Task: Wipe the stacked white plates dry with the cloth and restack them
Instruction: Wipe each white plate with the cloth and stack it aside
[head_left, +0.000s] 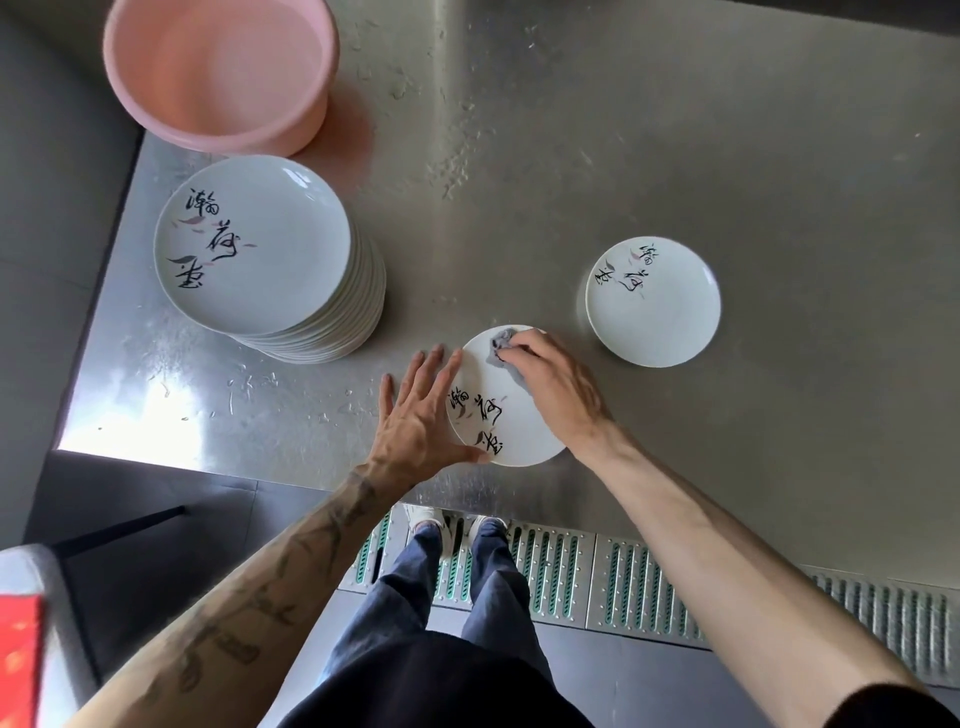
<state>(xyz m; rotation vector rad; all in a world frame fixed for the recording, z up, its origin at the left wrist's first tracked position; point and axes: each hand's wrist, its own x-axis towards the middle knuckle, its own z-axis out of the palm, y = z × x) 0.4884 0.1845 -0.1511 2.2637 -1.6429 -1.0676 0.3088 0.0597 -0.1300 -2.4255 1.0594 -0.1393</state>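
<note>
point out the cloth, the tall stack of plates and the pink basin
cloth (503, 345), head view, on its bunched grey fold
tall stack of plates (275, 270), head view, on the bare face of the top plate
pink basin (223, 62), head view, on its bare inner floor

I am watching through the single head-worn camera, which is looking forward and steeply down from above the person, so the steel counter (675, 156) is filling the upper frame while the legs and floor grate (649, 582) are showing at 6 o'clock. The wide lens is sitting close enough that the forearms are entering from 7 and 5 o'clock and meeting at centre, the left hand (415, 421) lying flat beside the right hand (556, 389) gripping the cloth (501, 345). The plate stack (270, 260) is lying at 10 o'clock, the pink basin (218, 73) at 11 and a separate plate (653, 301) at 2.
</note>
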